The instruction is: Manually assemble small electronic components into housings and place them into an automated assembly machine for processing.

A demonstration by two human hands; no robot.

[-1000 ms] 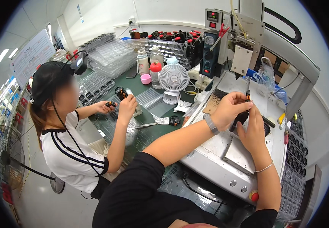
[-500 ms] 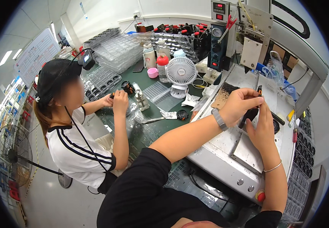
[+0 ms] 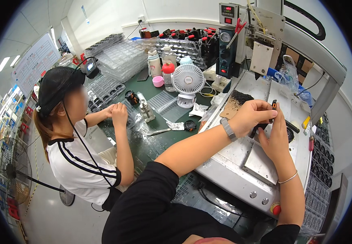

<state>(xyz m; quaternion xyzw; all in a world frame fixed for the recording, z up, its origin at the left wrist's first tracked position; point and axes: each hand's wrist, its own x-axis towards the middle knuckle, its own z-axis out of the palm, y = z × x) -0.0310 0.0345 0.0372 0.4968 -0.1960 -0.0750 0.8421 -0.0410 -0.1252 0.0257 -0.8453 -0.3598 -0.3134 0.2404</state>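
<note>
Over the bed of a bench machine [image 3: 223, 159], my two hands come together at a small black part with orange marks [image 3: 274, 104]. My left hand [image 3: 251, 116] pinches it between thumb and fingertips. My right hand [image 3: 275, 140] has its fingertips against the same part from the near right side, with the thumb held lower. Below the hands, a black fixture [image 3: 261, 131] on the bed is partly hidden by my fingers. Beside it are a round black piece [image 3: 290, 135] and a metal block [image 3: 260, 162].
A red emergency button [image 3: 276, 209] is on the machine's front. The press head [image 3: 261, 58] hangs behind my hands. On the left a co-worker [image 3: 78, 146] sits at the green table, hands together. A white fan [image 3: 188, 79], bottles [image 3: 154, 63], tweezers [image 3: 158, 132] and plastic trays [image 3: 121, 57] lie nearby.
The whole view has shifted slightly left. My hands stay together at the black-and-orange part over the machine. The co-worker's hands have drawn closer together, and the part in them no longer shows.
</note>
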